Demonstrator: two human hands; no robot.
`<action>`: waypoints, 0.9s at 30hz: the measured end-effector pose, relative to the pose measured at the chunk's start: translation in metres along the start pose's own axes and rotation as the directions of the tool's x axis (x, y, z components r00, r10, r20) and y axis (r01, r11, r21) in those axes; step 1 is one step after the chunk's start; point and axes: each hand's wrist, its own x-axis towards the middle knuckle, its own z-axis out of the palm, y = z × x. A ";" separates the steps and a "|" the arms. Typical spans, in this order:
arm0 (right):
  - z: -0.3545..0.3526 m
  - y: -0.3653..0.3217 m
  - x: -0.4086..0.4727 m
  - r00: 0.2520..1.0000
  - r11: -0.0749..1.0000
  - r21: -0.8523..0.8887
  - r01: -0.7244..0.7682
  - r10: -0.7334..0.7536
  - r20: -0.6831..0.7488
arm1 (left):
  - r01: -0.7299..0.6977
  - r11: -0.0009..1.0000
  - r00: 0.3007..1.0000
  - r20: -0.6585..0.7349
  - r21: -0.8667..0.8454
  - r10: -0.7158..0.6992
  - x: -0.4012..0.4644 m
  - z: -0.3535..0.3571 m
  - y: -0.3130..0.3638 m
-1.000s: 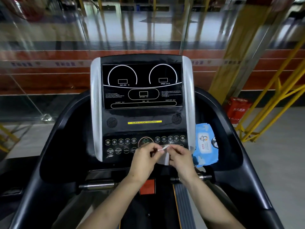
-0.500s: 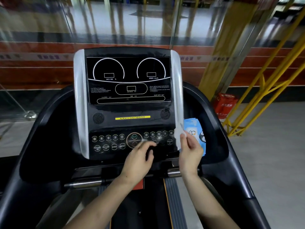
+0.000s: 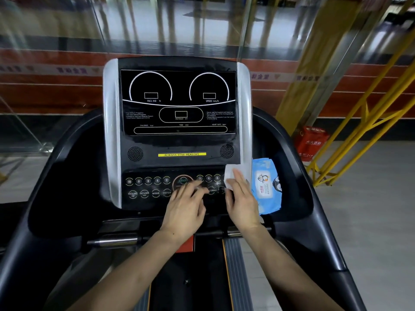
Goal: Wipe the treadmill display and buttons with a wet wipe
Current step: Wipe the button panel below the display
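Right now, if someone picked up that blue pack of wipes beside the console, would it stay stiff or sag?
The blue pack of wipes would probably sag: its wrapper looks soft and crinkled, with wavy edges. It is likely light for its size, since it leans in the side pocket without any rigid frame showing. Its glossy film may be a little slippery.

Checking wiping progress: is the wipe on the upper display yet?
No, the right hand presses the wipe on the button panel's right end.
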 end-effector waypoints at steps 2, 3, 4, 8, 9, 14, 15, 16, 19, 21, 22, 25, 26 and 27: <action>-0.006 -0.002 0.001 0.993 0.999 -0.044 -0.017 0.022 0.120 | 0.008 1.000 1.000 -0.009 0.009 -0.008 -0.003 0.002 0.000; -0.007 -0.003 0.003 0.985 0.996 -0.086 -0.006 0.021 0.169 | 0.006 1.000 1.000 -0.010 0.013 -0.006 -0.005 0.003 0.000; -0.007 -0.003 0.004 0.979 0.990 -0.138 0.019 0.009 0.203 | 0.002 1.000 1.000 -0.008 0.018 -0.002 -0.006 0.004 -0.001; 0.003 0.003 -0.009 0.967 0.960 -0.270 0.077 -0.006 0.255 | 0.006 0.999 1.000 0.010 0.043 -0.006 -0.007 0.009 -0.004; 0.005 0.005 -0.019 0.959 0.953 -0.291 0.082 0.005 0.284 | 0.011 0.999 1.000 0.008 0.048 -0.011 -0.008 0.009 -0.005; 0.008 0.007 -0.042 0.922 0.932 -0.327 0.155 -0.017 0.387 | 0.037 0.997 0.999 -0.006 0.075 -0.036 -0.014 0.012 -0.009; 0.008 0.004 -0.030 0.924 0.935 -0.321 0.154 -0.022 0.381 | 0.035 0.996 0.999 -0.008 0.081 -0.034 -0.015 0.012 -0.009; 0.008 0.001 -0.015 0.929 0.937 -0.315 0.150 -0.024 0.370 | 0.035 0.996 0.999 -0.012 0.081 -0.034 -0.016 0.013 -0.009; 0.008 -0.005 0.009 0.942 0.937 -0.320 0.140 -0.027 0.334 | 0.046 0.995 0.999 -0.015 0.093 -0.045 -0.020 0.016 -0.010; 0.010 -0.003 -0.010 0.934 0.935 -0.323 0.145 -0.021 0.357 | 0.063 0.992 0.998 -0.016 0.111 -0.062 -0.024 0.019 -0.011; 0.010 -0.001 -0.026 0.926 0.931 -0.330 0.157 -0.022 0.378 | 0.073 0.990 0.997 -0.013 0.121 -0.072 -0.026 0.020 -0.012; 0.012 0.006 -0.054 0.915 0.920 -0.344 0.186 -0.035 0.402 | 0.101 0.981 0.995 0.009 0.167 -0.104 -0.029 0.025 -0.016; 0.013 0.004 -0.046 0.918 0.923 -0.335 0.187 -0.042 0.395 | 0.102 0.978 0.994 0.020 0.183 -0.107 -0.030 0.026 -0.018; 0.013 0.000 -0.035 0.919 0.927 -0.328 0.185 -0.045 0.391 | 0.101 0.975 0.994 0.030 0.199 -0.109 -0.030 0.027 -0.019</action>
